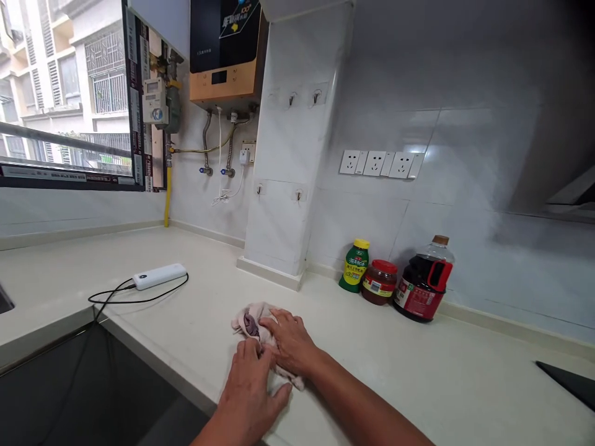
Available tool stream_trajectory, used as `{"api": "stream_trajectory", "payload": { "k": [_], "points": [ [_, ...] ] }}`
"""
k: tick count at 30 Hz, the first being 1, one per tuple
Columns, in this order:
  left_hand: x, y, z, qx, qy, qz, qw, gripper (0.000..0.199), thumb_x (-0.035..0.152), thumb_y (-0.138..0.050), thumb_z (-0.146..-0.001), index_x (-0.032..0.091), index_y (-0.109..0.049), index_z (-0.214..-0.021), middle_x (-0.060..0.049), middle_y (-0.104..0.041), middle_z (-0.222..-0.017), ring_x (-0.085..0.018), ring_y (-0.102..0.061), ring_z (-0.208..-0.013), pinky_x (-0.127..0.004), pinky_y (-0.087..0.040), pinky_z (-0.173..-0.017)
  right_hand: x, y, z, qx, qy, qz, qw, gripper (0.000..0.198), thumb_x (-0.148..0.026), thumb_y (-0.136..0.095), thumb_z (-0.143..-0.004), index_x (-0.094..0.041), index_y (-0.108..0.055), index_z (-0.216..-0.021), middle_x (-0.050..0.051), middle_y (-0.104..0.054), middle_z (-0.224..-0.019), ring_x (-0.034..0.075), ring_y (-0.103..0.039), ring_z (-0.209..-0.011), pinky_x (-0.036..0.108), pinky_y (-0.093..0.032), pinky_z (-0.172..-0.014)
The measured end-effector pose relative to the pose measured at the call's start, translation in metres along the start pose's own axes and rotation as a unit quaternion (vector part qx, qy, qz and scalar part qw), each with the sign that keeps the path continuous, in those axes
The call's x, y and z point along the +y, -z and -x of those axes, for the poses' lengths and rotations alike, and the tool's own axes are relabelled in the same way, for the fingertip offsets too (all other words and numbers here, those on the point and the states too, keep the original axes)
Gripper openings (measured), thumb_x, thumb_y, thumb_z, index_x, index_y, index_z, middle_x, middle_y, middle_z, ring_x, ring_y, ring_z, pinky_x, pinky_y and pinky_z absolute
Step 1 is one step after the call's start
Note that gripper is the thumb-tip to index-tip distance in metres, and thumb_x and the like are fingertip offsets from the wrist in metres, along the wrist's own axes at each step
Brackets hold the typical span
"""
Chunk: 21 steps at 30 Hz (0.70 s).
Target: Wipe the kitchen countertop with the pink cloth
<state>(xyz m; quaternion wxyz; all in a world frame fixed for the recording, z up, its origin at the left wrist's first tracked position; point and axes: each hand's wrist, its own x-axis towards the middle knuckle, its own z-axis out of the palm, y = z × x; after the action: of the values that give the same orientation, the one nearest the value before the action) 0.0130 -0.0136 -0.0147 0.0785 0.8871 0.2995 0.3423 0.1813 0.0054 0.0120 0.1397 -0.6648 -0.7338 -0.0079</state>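
A bunched pale pink cloth (pixel 255 310) with a dark purplish patch lies on the counter near its front edge. My right hand (pixel 292 344) rests over the cloth, its fingers bent and gripping it against the surface. Just in front of it is my left hand (pixel 251 387), with its fingertips at the near side of the cloth and its thumb spread away. Those left fingers are curved, and nothing shows in their grasp. Part of the cloth is hidden under both hands.
On the counter (pixel 204 334), a white power bank (pixel 159 276) with a black cable (pixel 111 294) lies left. A green squeeze bottle (pixel 356 266), a red-lidded jar (pixel 380 282) and a large dark sauce bottle (pixel 424 282) stand along the wall. Something black (pixel 569 381) lies far right.
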Motion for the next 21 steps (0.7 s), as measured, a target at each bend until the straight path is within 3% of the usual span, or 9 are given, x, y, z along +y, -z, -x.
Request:
{"api": "stream_trajectory", "payload": {
  "k": [4,8,10,13,21],
  "points": [
    [-0.01,-0.014,0.001,0.025,-0.037,-0.016,0.999,0.048,0.021,-0.076,-0.069,0.025,-0.062,-0.115,-0.014,-0.04,-0.15,-0.04,-0.034,-0.138,-0.059,-0.038,-0.106,0.008,-0.004,-0.052,-0.002,0.011,0.013,1.0,0.057,-0.059,-0.053,-0.092,-0.033,-0.045,-0.142,0.008,-0.033,-0.158,0.031,-0.027,-0.145,0.061,-0.021,-0.115],
    [-0.018,-0.019,0.001,-0.039,-0.066,-0.008,0.997,0.035,0.03,-0.077,-0.074,0.025,-0.065,-0.107,-0.011,-0.06,-0.13,-0.035,-0.051,-0.123,-0.051,-0.044,-0.099,0.033,-0.007,-0.098,0.001,-0.01,0.02,1.0,0.056,-0.057,-0.05,-0.095,-0.031,-0.044,-0.144,0.007,-0.033,-0.157,0.033,-0.028,-0.144,0.065,-0.019,-0.117],
    [-0.02,-0.019,0.0,-0.064,-0.074,-0.016,0.995,0.034,0.035,-0.076,-0.077,0.025,-0.066,-0.108,-0.011,-0.063,-0.127,-0.035,-0.053,-0.119,-0.05,-0.045,-0.096,0.05,-0.006,-0.107,0.013,-0.033,0.027,0.999,0.052,-0.053,-0.051,-0.096,-0.029,-0.046,-0.142,0.007,-0.039,-0.153,0.032,-0.033,-0.141,0.063,-0.022,-0.116],
    [-0.025,-0.022,0.0,-0.081,-0.083,-0.036,0.993,0.035,0.044,-0.073,-0.08,0.024,-0.066,-0.109,-0.013,-0.061,-0.132,-0.038,-0.053,-0.121,-0.054,-0.045,-0.095,0.082,-0.004,-0.098,0.044,-0.073,0.044,0.995,0.045,-0.047,-0.052,-0.097,-0.027,-0.052,-0.136,0.006,-0.045,-0.147,0.03,-0.04,-0.134,0.059,-0.03,-0.112],
    [-0.051,-0.048,0.008,-0.083,-0.121,-0.05,0.988,0.047,0.065,-0.063,-0.087,0.036,-0.061,-0.124,-0.005,-0.058,-0.14,-0.041,-0.049,-0.128,-0.053,-0.047,-0.096,0.17,0.007,-0.03,0.095,-0.232,0.14,0.958,0.032,-0.041,-0.048,-0.095,-0.019,-0.057,-0.117,0.011,-0.055,-0.12,0.028,-0.048,-0.113,0.049,-0.04,-0.096]
  ]
}}
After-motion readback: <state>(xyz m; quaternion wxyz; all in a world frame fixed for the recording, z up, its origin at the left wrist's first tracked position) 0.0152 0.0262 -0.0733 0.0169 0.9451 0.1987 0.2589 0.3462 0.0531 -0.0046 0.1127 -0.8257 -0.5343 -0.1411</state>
